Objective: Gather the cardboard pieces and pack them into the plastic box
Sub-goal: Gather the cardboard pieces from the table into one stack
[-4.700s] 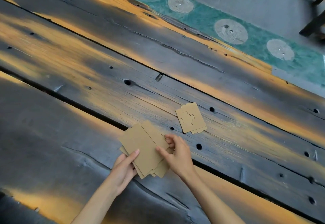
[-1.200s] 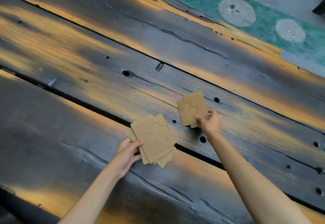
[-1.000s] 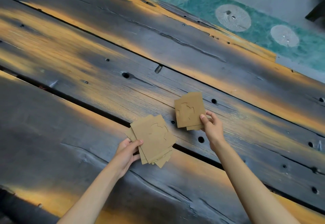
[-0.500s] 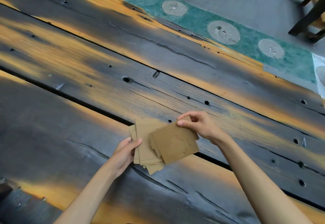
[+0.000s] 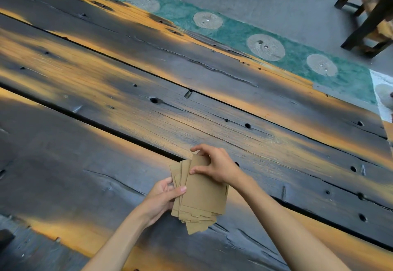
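A stack of brown cardboard pieces [image 5: 202, 198] is held just above the dark wooden table [image 5: 106, 164], its edges uneven and fanned out. My left hand [image 5: 163, 196] grips the stack's left side, thumb on top. My right hand [image 5: 214, 164] pinches the stack's upper edge, with the thumb on the top sheet. No loose cardboard lies on the table. No plastic box is in view.
The table is made of wide charred planks with gaps [image 5: 127, 134] and several knot holes [image 5: 247, 125]. Beyond its far edge lies a green floor strip [image 5: 234, 34] with round patterns. Dark wooden chair legs [image 5: 365, 21] stand at the top right.
My right hand picked up the small pile of cardboard from the table, carried it left and laid it onto the stack in my left hand. Both hands now hold one stack.
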